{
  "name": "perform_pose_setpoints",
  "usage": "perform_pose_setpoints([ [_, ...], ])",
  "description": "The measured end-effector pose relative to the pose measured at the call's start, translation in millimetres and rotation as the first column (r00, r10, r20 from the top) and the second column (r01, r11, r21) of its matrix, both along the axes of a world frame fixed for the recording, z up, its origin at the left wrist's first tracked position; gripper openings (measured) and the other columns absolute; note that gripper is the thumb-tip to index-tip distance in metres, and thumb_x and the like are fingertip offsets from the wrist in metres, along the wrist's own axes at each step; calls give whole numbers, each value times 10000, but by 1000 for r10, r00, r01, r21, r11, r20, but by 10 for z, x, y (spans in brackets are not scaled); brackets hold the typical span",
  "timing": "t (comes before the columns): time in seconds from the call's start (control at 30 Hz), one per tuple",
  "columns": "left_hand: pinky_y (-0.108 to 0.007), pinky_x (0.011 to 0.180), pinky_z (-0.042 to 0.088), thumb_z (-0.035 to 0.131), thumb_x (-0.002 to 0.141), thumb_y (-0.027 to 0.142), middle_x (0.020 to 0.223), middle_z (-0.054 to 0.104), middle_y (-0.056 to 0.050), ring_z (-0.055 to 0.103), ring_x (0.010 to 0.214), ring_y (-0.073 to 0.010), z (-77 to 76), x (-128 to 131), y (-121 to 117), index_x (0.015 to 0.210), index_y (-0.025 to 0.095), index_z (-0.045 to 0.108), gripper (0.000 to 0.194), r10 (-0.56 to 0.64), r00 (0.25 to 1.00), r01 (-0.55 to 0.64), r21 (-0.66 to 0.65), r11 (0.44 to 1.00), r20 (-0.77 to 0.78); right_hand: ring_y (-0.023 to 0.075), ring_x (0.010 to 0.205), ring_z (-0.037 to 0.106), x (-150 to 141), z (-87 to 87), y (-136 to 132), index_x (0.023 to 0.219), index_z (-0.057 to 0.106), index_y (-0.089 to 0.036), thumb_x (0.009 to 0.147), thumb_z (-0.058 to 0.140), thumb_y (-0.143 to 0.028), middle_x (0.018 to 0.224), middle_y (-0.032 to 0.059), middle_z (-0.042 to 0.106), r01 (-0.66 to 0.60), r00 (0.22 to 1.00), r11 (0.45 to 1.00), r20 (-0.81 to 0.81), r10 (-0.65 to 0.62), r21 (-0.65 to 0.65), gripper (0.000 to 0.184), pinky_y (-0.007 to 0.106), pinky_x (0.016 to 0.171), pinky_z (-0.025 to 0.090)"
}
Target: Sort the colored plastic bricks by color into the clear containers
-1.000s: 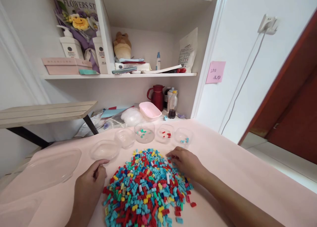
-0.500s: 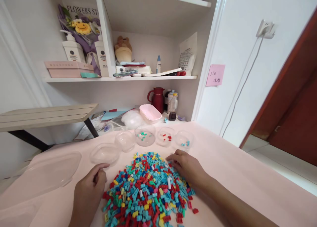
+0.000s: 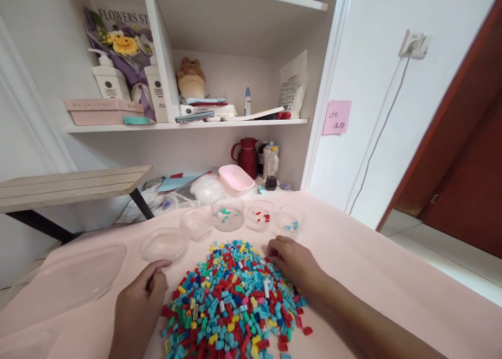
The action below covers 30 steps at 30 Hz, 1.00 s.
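A heap of small plastic bricks [image 3: 235, 301] in blue, red, yellow and green lies on the pink table [image 3: 372, 275]. My left hand [image 3: 143, 301] rests at the heap's left edge with its fingers curled in; whether it holds anything is hidden. My right hand [image 3: 292, 262] lies on the heap's far right side, fingertips bent down into the bricks. Behind the heap stands a row of clear cups: one with green bricks [image 3: 228, 214], one with red bricks [image 3: 261, 215], one with blue bricks [image 3: 290, 219] and an empty one [image 3: 196, 223].
A clear oval lid [image 3: 163, 244] and a larger clear lid [image 3: 66, 278] lie left of the heap. A pink tub [image 3: 236, 178], a red jug [image 3: 248, 158] and bottles [image 3: 272, 166] stand at the back under the shelves. A wooden bench [image 3: 70, 181] is at left.
The view has shifted slightly. My right hand's fingers have drawn in a little on the bricks; my left hand has stayed in place.
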State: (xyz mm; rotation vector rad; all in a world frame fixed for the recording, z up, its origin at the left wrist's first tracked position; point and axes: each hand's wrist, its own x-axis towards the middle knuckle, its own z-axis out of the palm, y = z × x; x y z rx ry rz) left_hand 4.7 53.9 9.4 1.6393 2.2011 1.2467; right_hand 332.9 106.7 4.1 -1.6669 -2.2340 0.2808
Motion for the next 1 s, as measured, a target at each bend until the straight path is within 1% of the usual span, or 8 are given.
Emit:
perform_pose_setpoints([
  [0.13,-195,503,429,443,769,359,541,622,56,558,468,-116,-15,-11,-5,909,237,697,315,7,1000,-7,-12,1000,-5,168,849,556,-6,2,1,820,610,-230,823,529,-200,899,12,632,17,1000,1000,-7,-17,0,86,250,660,343],
  [0.27,-196,527,431,440,776,354,554,627,53,572,496,-121,-19,-19,-11,914,233,691,310,0,1000,0,1,1000,13,166,859,559,-9,-20,13,823,622,-226,826,537,-203,917,18,631,13,1000,1000,-18,-13,-5,87,249,674,349],
  [0.43,-208,522,424,441,774,359,537,614,46,564,495,-134,-23,-27,-17,903,228,693,312,-20,999,20,9,1000,25,154,801,563,-2,-43,32,796,630,-213,809,559,-207,877,15,626,30,997,999,-67,-31,-18,73,243,656,347],
  [0.6,-221,507,413,431,775,348,525,606,38,544,473,-142,-10,-6,-42,892,218,696,317,-16,999,16,29,999,27,158,763,566,9,-39,36,768,623,-210,784,562,-219,849,14,635,30,992,999,-119,-33,-30,64,244,626,344],
  [0.77,-224,493,400,435,779,344,526,609,32,540,463,-145,-23,6,-43,889,218,700,313,-23,999,21,50,999,35,163,707,584,44,-28,38,777,610,-220,779,519,-223,768,4,668,38,979,998,-196,-48,-55,91,251,625,367],
  [0.9,-227,518,402,429,782,347,511,576,36,529,476,-146,-35,10,-48,875,223,698,310,-34,998,31,51,998,57,178,708,605,92,-21,45,796,601,-239,781,512,-248,768,-2,680,51,972,999,-227,-53,-17,90,269,653,397],
  [1.0,-224,517,387,424,779,329,467,500,50,509,474,-144,-31,23,-61,860,229,696,301,-21,999,18,52,998,49,181,683,605,116,2,33,802,602,-251,797,502,-284,761,-3,676,62,963,998,-263,-60,-1,106,273,628,407],
])
